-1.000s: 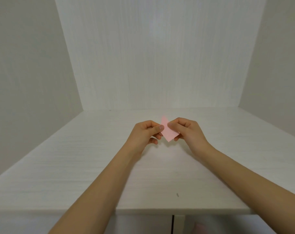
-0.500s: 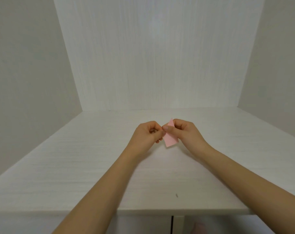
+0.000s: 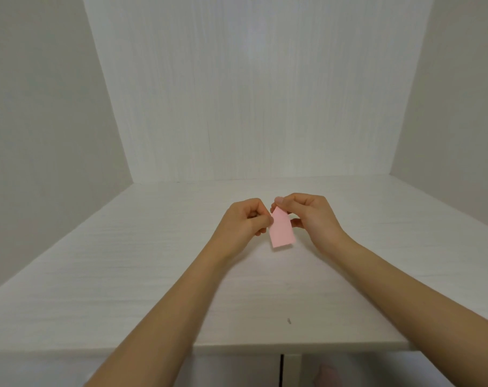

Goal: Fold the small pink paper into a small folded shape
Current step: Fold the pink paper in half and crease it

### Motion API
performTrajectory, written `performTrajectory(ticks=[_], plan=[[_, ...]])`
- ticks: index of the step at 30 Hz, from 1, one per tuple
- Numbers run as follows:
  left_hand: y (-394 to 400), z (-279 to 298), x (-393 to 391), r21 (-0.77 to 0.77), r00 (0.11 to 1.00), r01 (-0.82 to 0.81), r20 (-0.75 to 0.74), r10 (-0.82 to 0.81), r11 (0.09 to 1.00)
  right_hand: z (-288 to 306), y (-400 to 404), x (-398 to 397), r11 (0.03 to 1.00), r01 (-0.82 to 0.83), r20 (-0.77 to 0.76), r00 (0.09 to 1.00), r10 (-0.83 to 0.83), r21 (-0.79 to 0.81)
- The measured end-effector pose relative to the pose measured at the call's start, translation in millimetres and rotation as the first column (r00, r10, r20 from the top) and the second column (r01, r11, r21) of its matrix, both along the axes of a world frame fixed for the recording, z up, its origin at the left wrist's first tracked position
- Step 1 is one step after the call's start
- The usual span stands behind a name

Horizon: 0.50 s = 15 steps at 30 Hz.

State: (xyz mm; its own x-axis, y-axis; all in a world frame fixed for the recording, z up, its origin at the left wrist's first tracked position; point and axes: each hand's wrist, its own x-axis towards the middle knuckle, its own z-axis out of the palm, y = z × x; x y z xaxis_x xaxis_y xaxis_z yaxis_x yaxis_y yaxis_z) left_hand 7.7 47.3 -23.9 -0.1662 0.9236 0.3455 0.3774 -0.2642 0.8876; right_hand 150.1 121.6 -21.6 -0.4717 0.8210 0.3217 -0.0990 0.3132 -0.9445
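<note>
The small pink paper is folded into a narrow strip with a pointed top and hangs above the white table. My right hand pinches its upper tip between thumb and forefinger. My left hand grips the strip's left edge just below the tip, fingers curled in. The lower end of the paper hangs free between the two hands.
White walls close in the table at the back, left and right. A small dark speck lies near the table's front edge. Below the edge are cabinet doors.
The paper has turned from a diamond-like shape held level to a strip hanging downward. My right hand has risen to the tip; my left hand has stayed at its side.
</note>
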Motion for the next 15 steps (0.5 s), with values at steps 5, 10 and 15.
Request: performTrajectory(ticks=[5, 10, 15], plan=[[-1.1, -1.1, -0.3, -0.002, 1.0, 0.016, -0.023, -0.016, 1.0, -0.1, 7.7, 1.1, 0.991, 0.055, -0.135, 0.988, -0.072, -0.124], [-0.8, -2.4, -2.1, 0.01, 0.999, -0.017, -0.03, 0.017, 1.0, 1.8, 16.2, 12.6, 0.99, 0.12, -0.115, 0.985, -0.128, -0.076], [-1.0, -0.5, -2.5, 0.026, 0.999, 0.03, 0.043, -0.031, 0.999, -2.1, 6.3, 2.2, 0.984, -0.15, -0.084, 0.986, 0.142, -0.1]])
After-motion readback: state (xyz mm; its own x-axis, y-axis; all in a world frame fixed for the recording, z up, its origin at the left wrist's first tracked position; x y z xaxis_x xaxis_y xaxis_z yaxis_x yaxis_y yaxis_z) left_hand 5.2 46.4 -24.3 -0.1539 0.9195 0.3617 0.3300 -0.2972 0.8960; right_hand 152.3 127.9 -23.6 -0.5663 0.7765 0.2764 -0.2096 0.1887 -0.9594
